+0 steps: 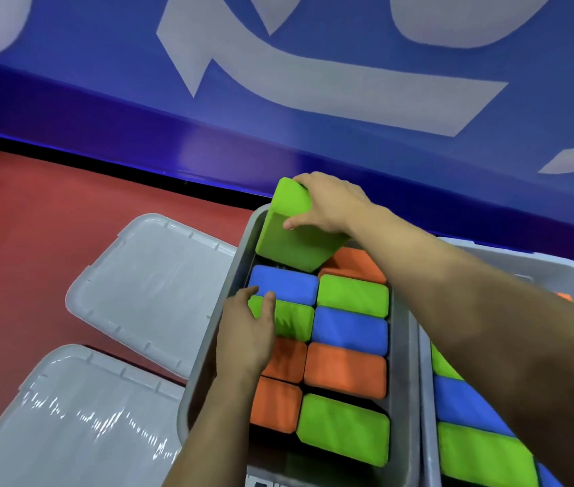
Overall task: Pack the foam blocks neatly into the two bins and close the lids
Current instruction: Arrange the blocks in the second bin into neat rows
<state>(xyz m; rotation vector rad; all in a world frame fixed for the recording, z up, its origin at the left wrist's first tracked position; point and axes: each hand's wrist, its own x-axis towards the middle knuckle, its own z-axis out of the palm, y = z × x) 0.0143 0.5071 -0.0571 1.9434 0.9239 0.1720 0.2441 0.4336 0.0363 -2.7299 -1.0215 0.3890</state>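
A grey bin (208,346) in the middle holds two rows of green, blue and orange foam blocks standing on edge. My right hand (331,202) grips a green foam block (289,233), tilted over the bin's far left corner, above a blue block (284,282). My left hand (247,335) rests with straight fingers on a green block (296,321) in the left row, by the bin's left wall. A second grey bin (426,398) at the right holds green and blue blocks, partly hidden by my right forearm.
Two grey lids lie on the red floor left of the bins, one farther away (152,290) and one nearer (68,427). A blue wall with white markings (313,82) runs behind the bins.
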